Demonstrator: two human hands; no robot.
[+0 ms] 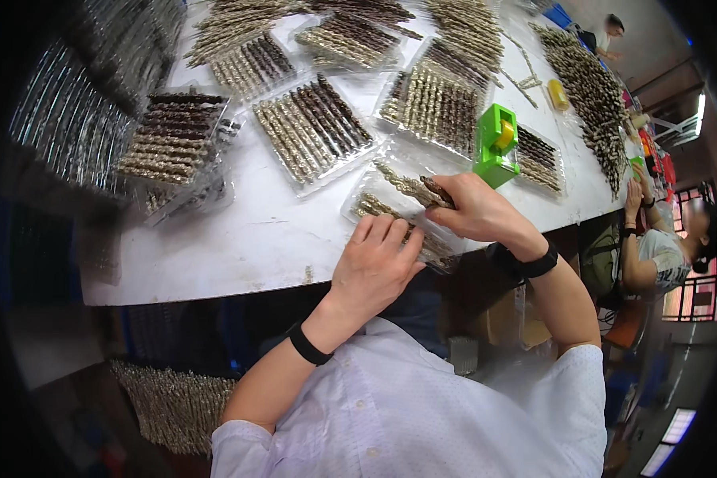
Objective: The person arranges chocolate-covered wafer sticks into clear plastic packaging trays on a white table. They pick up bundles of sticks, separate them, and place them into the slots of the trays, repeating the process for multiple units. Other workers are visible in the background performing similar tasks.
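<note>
My right hand (pixel 479 209) is closed round a small bunch of twisted gold and dark brown sticks (pixel 410 185), held just above a clear plastic tray (pixel 350 209). Fingers slightly apart, my left hand (pixel 377 267) lies over the same tray, its fingertips touching the gold sticks (pixel 372 205) in it. The sticks are slender and knobbly like drill bits or twisted rods; their exact kind cannot be made out. Part of the tray is hidden beneath both hands. Just beyond my right hand stands a green tape dispenser (pixel 497 151) with a yellow roll.
Filled trays (pixel 315 131) of gold and brown sticks lie across the white table (pixel 207 259). Stacked clear trays (pixel 68 119) rise at the left. Loose stick piles (pixel 462 32) cover the far side. A yellow roll (pixel 558 95) lies right. Another person (pixel 661 251) works at the right edge.
</note>
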